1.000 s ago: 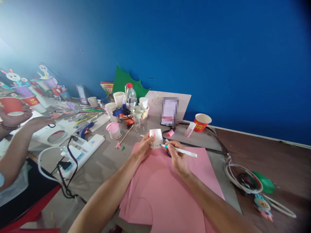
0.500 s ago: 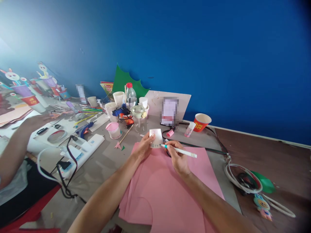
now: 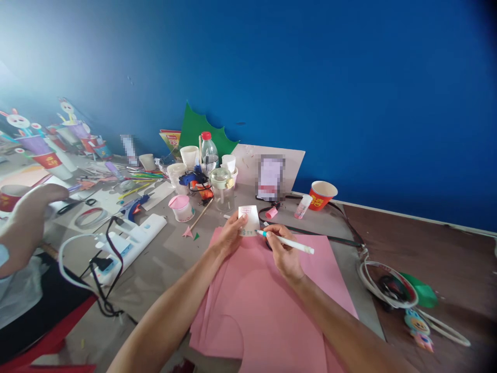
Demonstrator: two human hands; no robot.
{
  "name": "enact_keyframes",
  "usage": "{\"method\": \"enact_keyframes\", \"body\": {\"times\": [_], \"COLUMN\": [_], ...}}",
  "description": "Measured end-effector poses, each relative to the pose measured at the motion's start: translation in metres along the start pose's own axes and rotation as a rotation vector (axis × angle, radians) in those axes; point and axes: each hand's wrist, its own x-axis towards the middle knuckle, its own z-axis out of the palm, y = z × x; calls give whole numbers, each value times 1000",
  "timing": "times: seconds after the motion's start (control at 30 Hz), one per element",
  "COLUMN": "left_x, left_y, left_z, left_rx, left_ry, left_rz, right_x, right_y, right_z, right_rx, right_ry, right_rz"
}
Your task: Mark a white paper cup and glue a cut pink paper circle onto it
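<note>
Above the pink paper sheets, my left hand grips a small white paper piece. It has a red printed box near its top and small green-grey marks along its curved lower edge; whether it is a cup or a flat card I cannot tell. My right hand is closed around a white marker pen with a teal collar. The pen's tip is at the piece's lower right edge, touching it or very close.
Beyond the sheets stand a glass jar, a pink-lidded tub, a red paper cup and a small bottle. On the left lie a power strip and a glue gun. A co-worker's hand is at far left.
My hands, the paper piece and the pen have hardly moved. At the left, the co-worker's arm has drawn back, and a red cup now shows behind that hand.
</note>
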Motion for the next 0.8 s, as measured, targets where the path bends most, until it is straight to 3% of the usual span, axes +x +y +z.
{"method": "enact_keyframes", "body": {"times": [0.8], "left_x": [-2], "left_y": [3], "left_z": [3], "left_rx": [6], "left_ry": [1], "left_rz": [0], "right_x": [-1], "right_y": [0], "right_z": [1], "right_rx": [-85], "right_ry": [-15], "right_rz": [-51]}}
